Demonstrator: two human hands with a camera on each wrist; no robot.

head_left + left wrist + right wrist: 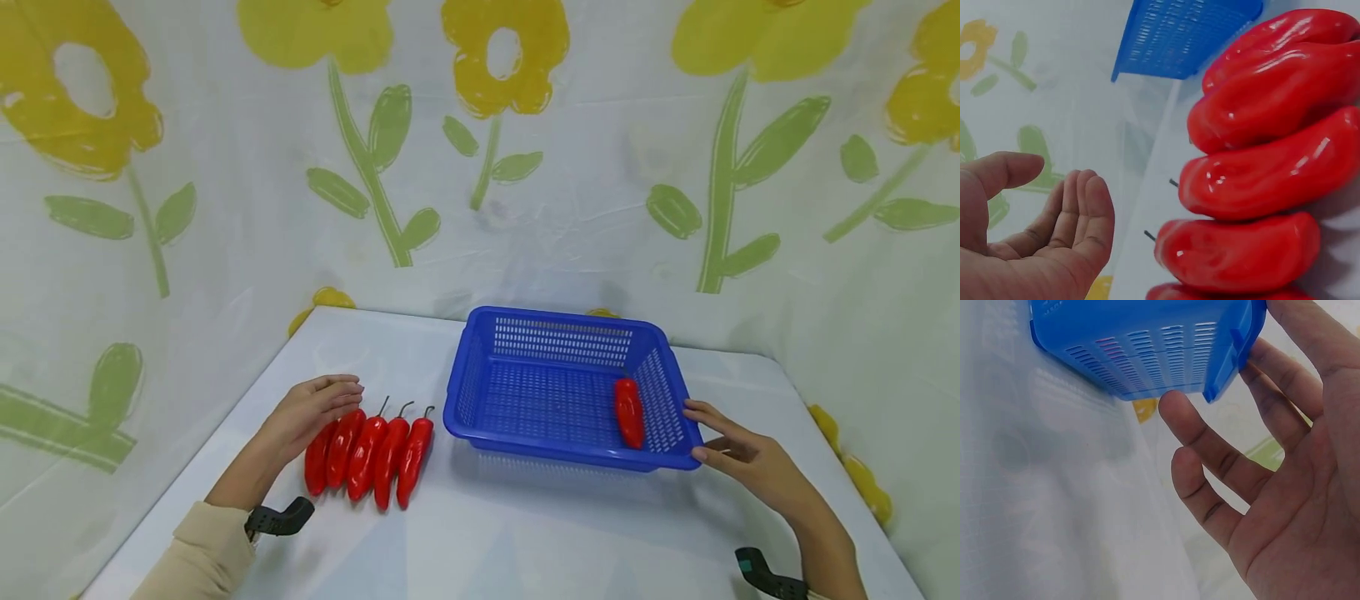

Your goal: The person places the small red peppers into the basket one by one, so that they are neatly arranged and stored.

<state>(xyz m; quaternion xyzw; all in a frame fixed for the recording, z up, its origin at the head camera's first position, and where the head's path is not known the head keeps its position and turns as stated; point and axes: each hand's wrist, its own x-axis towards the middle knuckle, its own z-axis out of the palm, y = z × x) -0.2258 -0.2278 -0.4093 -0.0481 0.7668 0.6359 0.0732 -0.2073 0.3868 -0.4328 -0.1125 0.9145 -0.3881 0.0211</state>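
Several glossy red chili peppers (pixel 367 458) lie side by side on the table, dark stems pointing away from me. My left hand (pixel 315 410) is beside the leftmost ones and hides their stem ends in the head view. In the left wrist view, its fingers (pixel 1094 206) are loosely bent, with nothing between them and the thumb. A blue plastic basket (pixel 555 454) stands to the right, with one red chili pepper (pixel 629 412) inside by its right wall. My right hand (pixel 750 458) holds the basket's right rim near the front corner, thumb and index finger on the edge.
The white table (pixel 480 542) has its back edge just behind the basket. Around it hangs a pale curtain (pixel 570 233) printed with yellow flowers and green leaves. Each wrist wears a black band (pixel 279 518).
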